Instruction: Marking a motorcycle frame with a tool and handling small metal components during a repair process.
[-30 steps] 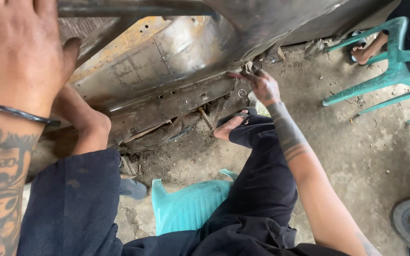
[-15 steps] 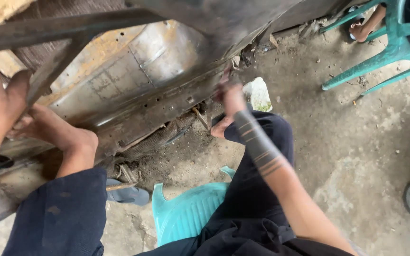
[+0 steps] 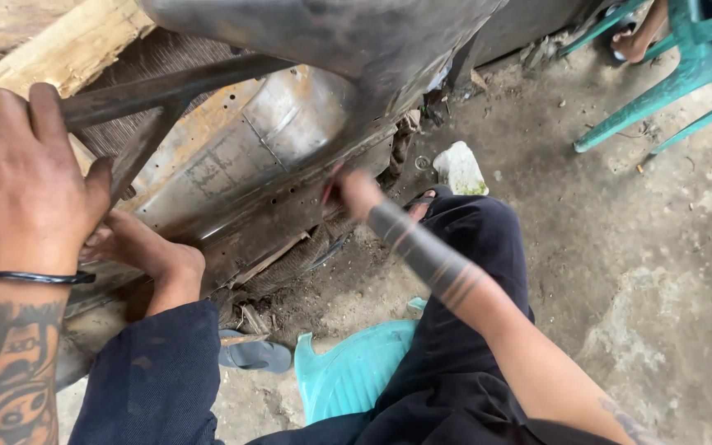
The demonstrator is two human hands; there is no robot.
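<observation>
A rusty sheet-metal vehicle body panel (image 3: 241,148) with a corroded lower sill (image 3: 290,222) fills the upper left. My left hand (image 3: 26,173), with a black band at the wrist, is curled over a dark metal bar (image 3: 183,86) that crosses the panel. My tattooed right arm reaches to the sill. My right hand (image 3: 354,191) is blurred there, closed around a small object with a reddish end; its kind is unclear. My bare left foot (image 3: 154,259) presses against the sill.
I sit on a low teal plastic stool (image 3: 348,375) on a dirty concrete floor (image 3: 620,272). A grey sandal (image 3: 253,354) lies by it. A whitish lump (image 3: 459,169) sits near the sill. A teal chair (image 3: 669,82) and another person's foot (image 3: 632,43) are at top right. A wooden beam (image 3: 51,45) lies top left.
My right hand has moved left along the sill, closer to the panel's middle. My left hand has stayed up on the bar while the view shifted.
</observation>
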